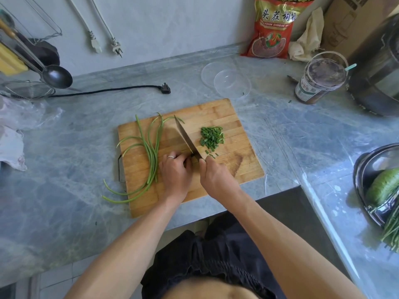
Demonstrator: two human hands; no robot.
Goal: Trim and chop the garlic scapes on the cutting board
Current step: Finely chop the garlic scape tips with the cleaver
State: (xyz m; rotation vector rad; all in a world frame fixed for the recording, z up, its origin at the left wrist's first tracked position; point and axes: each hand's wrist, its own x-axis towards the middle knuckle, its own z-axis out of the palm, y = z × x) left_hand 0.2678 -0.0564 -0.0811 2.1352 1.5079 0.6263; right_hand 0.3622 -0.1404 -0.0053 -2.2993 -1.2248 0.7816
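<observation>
A wooden cutting board (241,167) lies on the grey marble counter. Several long whole garlic scapes (151,152) lie on its left half, their ends hanging over the board's front left edge. A small pile of chopped green pieces (212,135) sits right of centre. My right hand (216,178) grips the handle of a knife (185,135), its blade tip pointing away from me. My left hand (176,170), fingers curled, holds down a short bit of scape right against the blade; that bit is mostly hidden under the fingers.
Clear plastic lids (226,79) lie behind the board. A lidded jar (319,79), a red bag (273,26) and a pot (380,67) stand at the back right. A metal bowl (364,169) with greens sits right. A black plug (165,88) and ladle (57,76) lie left.
</observation>
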